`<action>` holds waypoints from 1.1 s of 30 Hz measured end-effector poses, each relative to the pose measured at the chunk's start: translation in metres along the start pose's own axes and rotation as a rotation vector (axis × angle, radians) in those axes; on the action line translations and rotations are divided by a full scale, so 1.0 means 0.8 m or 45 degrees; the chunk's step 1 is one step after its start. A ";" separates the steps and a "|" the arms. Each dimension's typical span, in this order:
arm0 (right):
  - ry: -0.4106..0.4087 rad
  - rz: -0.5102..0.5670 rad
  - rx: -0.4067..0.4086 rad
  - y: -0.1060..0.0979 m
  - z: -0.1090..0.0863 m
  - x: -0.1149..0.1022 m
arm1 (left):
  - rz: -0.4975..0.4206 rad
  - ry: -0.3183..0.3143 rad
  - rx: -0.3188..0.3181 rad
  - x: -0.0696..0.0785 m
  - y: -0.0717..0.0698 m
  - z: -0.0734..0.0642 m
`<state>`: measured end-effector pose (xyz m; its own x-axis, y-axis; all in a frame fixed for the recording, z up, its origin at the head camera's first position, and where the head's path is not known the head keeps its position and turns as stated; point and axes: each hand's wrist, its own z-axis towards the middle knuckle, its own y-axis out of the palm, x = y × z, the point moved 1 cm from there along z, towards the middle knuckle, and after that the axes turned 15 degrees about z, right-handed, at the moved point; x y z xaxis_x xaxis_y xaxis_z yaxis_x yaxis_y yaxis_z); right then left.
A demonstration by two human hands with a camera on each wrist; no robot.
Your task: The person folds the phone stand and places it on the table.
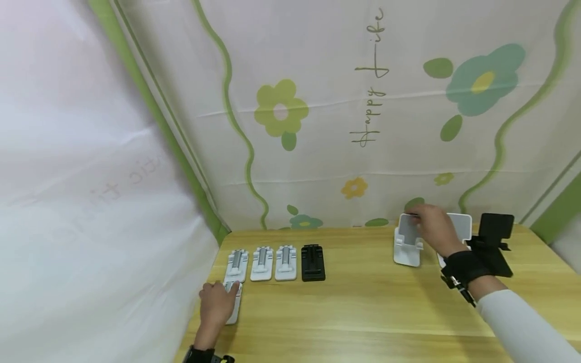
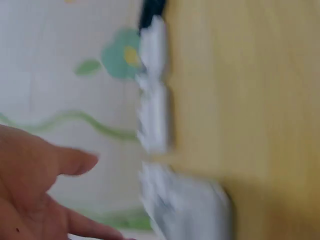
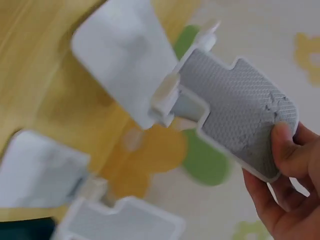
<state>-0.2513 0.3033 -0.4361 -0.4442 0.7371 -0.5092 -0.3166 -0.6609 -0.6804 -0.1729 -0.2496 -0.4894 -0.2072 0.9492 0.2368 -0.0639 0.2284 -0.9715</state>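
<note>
My right hand (image 1: 437, 229) pinches the upper edge of the grey-padded panel of an unfolded white phone stand (image 1: 407, 253). In the right wrist view, the thumb lies on that panel's grey pad (image 3: 240, 107) with fingers behind it; the stand's white base (image 3: 127, 55) is on the tabletop. At the front left, my left hand (image 1: 217, 304) is over a folded white phone stand (image 1: 234, 313), partly hiding it. The left wrist view is blurred; there the thumb and a finger of the left hand (image 2: 35, 185) extend apart, with nothing visible between them.
Three folded white stands (image 1: 261, 264) and a folded black stand (image 1: 313, 263) form a row at the back left. Another unfolded white stand (image 1: 462, 227) and an unfolded black stand (image 1: 496, 244) stand at right. Behind the wooden table (image 1: 345, 307) hangs a flowered curtain (image 1: 317, 166).
</note>
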 end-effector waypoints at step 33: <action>-0.224 0.500 -0.042 -0.008 -0.010 -0.245 | -1.351 0.475 -0.655 0.266 -0.017 -0.063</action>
<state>-0.1554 0.1645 -0.3365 -0.6629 0.3934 -0.6370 -0.0692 -0.8794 -0.4711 -0.1671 -0.0398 -0.4263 0.0091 0.2268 0.9739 0.3778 0.9010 -0.2133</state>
